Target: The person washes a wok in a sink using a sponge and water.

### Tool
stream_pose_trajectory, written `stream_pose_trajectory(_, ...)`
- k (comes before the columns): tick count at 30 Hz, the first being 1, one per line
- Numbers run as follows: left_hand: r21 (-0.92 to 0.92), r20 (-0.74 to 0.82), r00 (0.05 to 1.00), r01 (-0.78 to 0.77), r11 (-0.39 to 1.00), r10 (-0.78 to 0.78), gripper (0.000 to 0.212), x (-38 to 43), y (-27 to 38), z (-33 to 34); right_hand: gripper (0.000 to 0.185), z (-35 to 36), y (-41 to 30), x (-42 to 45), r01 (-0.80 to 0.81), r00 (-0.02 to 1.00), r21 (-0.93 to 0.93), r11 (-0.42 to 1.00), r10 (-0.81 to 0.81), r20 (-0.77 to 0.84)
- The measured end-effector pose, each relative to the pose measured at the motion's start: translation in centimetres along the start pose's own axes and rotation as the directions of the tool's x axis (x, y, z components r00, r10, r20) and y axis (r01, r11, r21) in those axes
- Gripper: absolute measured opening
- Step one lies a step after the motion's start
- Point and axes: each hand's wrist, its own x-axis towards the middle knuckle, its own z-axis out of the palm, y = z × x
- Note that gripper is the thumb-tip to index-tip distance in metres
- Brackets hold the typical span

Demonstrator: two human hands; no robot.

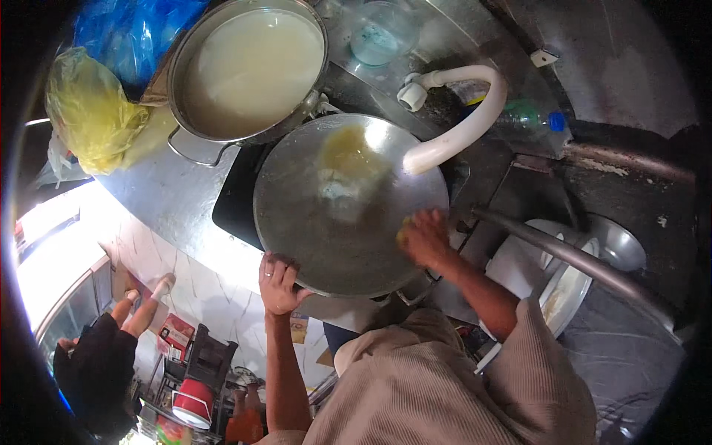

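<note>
A wide, shallow metal pan point(345, 239) lies in front of me, with a yellowish wet patch on its surface. My left hand point(282, 283) grips the pan's near-left rim, a ring on one finger. On the right side of the pan, my right hand point(431, 239) is blurred and presses a small yellow-green scrubbing pad point(405, 233) to the metal. The curved white hose of a tap point(481, 119) crosses over the pan's upper right rim. Just beyond the pan stands a large metal pot point(178, 111) of cloudy whitish liquid.
Yellow point(92, 117) and blue plastic bags point(133, 39) sit at the upper left. A clear plastic bowl point(384, 36) and a plastic bottle point(523, 119) lie at the back. A metal pipe point(578, 258) slants over dishes at right. Another person point(100, 361) stands at lower left.
</note>
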Motion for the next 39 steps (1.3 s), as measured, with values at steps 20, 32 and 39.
stream_pose_trajectory(20,0.0,0.016,0.999,-0.036,0.999,0.036,0.076,1.2,0.2,-0.2,0.019,-0.3,-5.4,-1.1,0.114,0.958,0.581,0.806,-0.244,0.151)
stream_pose_trajectory(32,-0.029,0.012,1.0,-0.021,0.999,0.022,0.072,0.4,-0.1,0.0,0.042,1.1,-12.2,3.1,0.301,0.948,0.726,0.618,-0.276,-0.158)
stream_pose_trajectory(39,-0.037,0.016,0.999,-0.033,0.999,0.034,0.069,1.7,0.2,0.0,0.045,2.8,-1.1,24.6,-0.178,0.967,0.781,0.599,0.254,0.025)
